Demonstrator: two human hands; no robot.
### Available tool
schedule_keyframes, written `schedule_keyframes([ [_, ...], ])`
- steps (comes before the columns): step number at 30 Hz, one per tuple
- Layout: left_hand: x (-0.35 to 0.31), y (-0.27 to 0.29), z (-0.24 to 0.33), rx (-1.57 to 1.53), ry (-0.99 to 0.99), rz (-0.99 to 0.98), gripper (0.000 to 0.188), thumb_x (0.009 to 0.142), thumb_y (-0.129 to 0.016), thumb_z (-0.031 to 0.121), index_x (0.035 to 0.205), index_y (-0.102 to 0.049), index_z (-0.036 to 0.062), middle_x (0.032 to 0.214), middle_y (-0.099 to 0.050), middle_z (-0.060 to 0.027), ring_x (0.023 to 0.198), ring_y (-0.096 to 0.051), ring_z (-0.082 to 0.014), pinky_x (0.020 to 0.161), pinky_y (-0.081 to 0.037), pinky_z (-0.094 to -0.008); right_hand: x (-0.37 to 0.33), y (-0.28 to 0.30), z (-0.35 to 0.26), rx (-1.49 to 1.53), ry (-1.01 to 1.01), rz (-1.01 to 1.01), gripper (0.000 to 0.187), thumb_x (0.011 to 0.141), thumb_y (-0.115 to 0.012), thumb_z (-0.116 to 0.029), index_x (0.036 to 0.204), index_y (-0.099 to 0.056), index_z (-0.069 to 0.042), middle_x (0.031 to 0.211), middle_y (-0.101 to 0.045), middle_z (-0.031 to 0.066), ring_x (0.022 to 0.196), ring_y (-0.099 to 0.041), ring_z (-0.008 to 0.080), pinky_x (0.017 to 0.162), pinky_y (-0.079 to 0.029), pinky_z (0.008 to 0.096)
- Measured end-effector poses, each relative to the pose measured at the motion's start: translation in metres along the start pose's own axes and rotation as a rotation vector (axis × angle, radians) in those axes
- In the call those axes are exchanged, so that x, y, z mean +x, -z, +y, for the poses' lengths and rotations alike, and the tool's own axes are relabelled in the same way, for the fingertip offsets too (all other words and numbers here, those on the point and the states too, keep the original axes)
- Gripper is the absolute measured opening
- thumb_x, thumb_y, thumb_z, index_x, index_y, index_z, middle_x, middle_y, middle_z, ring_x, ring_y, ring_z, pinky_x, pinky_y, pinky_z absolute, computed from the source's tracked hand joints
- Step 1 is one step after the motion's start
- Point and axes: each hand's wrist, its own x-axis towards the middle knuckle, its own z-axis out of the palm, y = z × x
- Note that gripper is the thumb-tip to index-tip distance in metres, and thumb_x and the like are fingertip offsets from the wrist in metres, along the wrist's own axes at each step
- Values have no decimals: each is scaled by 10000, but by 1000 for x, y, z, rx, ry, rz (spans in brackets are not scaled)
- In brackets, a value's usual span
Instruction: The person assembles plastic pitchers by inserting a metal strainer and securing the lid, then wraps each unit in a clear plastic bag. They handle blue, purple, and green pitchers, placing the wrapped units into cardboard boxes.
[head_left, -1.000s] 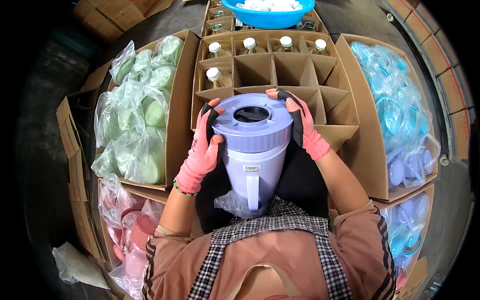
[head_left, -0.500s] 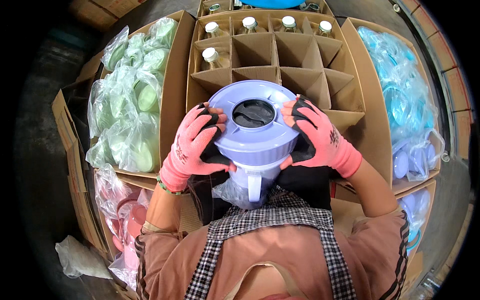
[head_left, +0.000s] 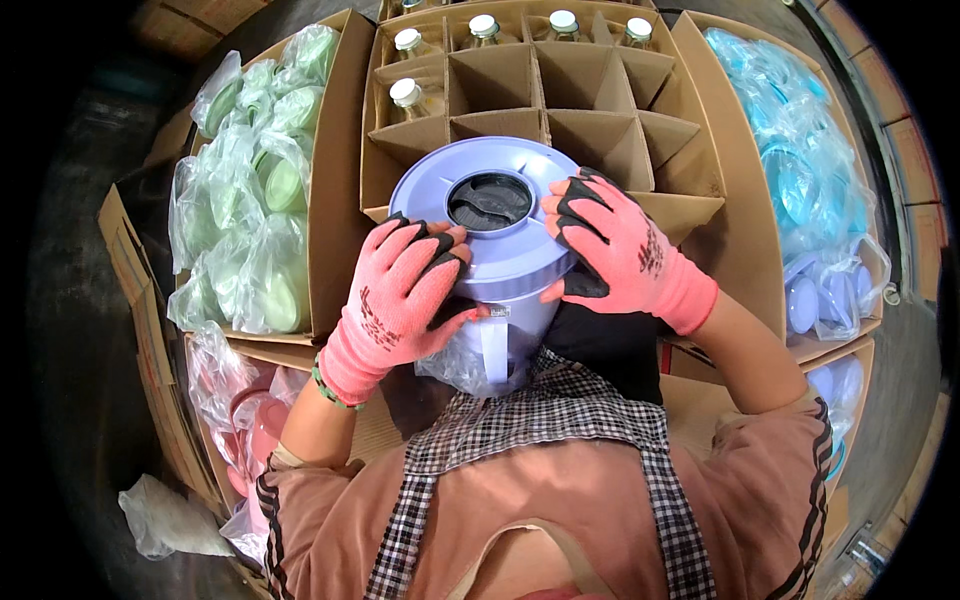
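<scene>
A lavender plastic jug (head_left: 510,345) stands close to my body, with its handle toward me and a crumpled clear bag around its lower part. On its top sits a wide, round lavender lid (head_left: 430,185) that has a black cap at its centre. My left hand (head_left: 395,295), in a pink glove with dark fingers, holds the lid's near left rim, thumb on the jug by the handle. From the right, my right hand (head_left: 620,250) in a matching glove presses fingers over the lid's rim, its thumb below the rim.
Ahead is a divided carton (head_left: 710,190) with several white-capped clear bottles (head_left: 405,93). Bagged green plasticware (head_left: 285,180) fills the left box, bagged blue plasticware (head_left: 790,190) the right. Pink pieces (head_left: 265,425) stand lower left, and loose plastic film (head_left: 165,510) lies on the floor.
Jug and lid have shifted slightly left and away from me, tilting a little. My left hand has come lower, nearer the handle, and my right hand reaches further over the lid.
</scene>
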Motion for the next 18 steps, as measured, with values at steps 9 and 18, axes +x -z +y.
schedule_keyframes([
  [9, 20, 9, 32, 95, 110, -96, 651, 501, -743, 322, 1035, -521, 25, 1099, -498, -129, 1025, -442, -337, 912, -297, -488, -10, -7, 68, -23, 123, -84, 770, 541, -735, -281, 1167, -404, 22, 1243, -380, 198, 1139, -374, 376, 978, -293, 437],
  [18, 37, -17, 32, 163, 64, -43, 430, 595, -668, 196, 950, -526, 0, 920, -525, -135, 863, -520, -288, 766, -423, -391, -7, -29, 74, -18, 167, -10, 591, 567, -712, -269, 1044, -465, -23, 1075, -459, 154, 1041, -444, 345, 874, -400, 412],
])
